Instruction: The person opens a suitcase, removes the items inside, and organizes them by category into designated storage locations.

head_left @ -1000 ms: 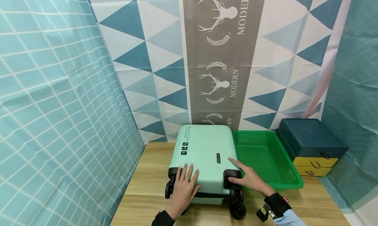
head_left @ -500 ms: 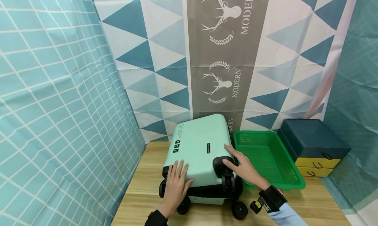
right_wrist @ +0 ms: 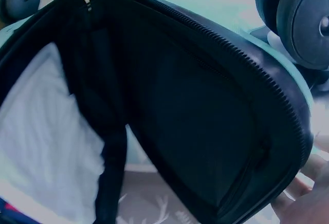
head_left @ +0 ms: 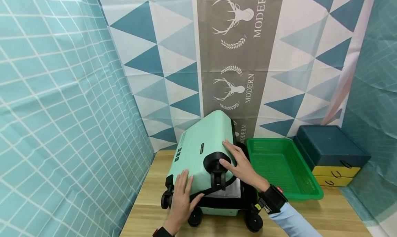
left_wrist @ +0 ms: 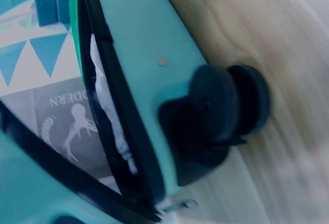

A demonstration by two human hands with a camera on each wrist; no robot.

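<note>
A mint-green suitcase lies on its back, its lid (head_left: 214, 130) raised along the right side and tilted to the left. My right hand (head_left: 245, 168) grips the lid's right edge by a black wheel mount (head_left: 216, 163), thumb on the mount; in the right wrist view fingertips (right_wrist: 303, 185) curl at the zipped rim. My left hand (head_left: 180, 202) rests on the lid's lower left with straight fingers. Between lid and lower shell (left_wrist: 149, 44) shows light grey cloth (right_wrist: 49, 147) inside the case. The lid's dark lining (right_wrist: 190, 111) faces the right wrist view.
A green plastic basket (head_left: 310, 173) stands right of the suitcase. Beyond it is a dark blue box (head_left: 332, 144) with yellow drawers (head_left: 336, 170). Everything stands on a wooden table (head_left: 149, 195), with a patterned curtain (head_left: 173, 58) behind and a tiled-print cloth (head_left: 62, 109) at left.
The suitcase lid has swung up from its right side toward the left, baring the grey cloth inside. My right hand has risen leftward with it; my left hand has stayed on the lid.
</note>
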